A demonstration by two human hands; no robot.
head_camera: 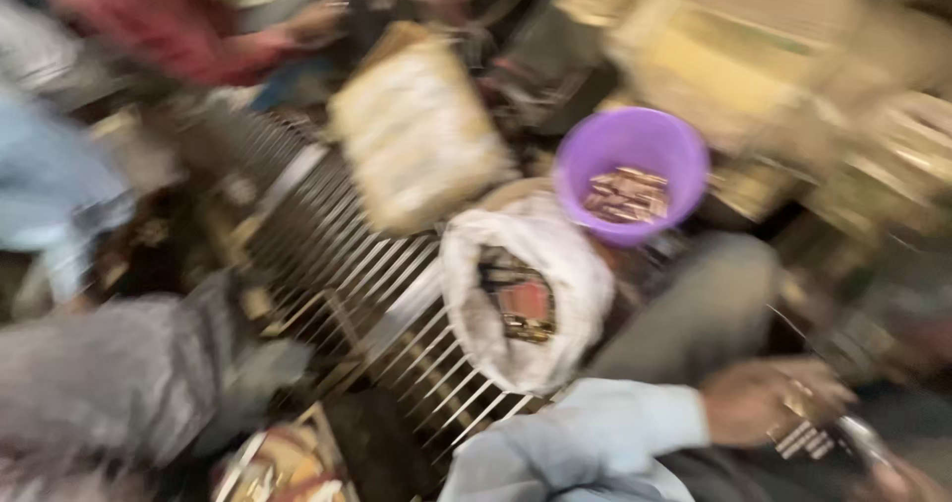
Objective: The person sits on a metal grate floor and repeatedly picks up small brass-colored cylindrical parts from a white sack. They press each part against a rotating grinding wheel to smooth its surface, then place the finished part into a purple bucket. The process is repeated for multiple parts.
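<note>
Down at my right knee, my right hand (pixel 769 403) curls its fingers round a small brassy metal part (pixel 805 433) — close to my lap so I can work it. A white sack (pixel 531 294) and a purple bucket (pixel 632 170) of scrap sit just ahead, within reach. Whether my left hand shows is lost in blur — I cannot tell.
</note>
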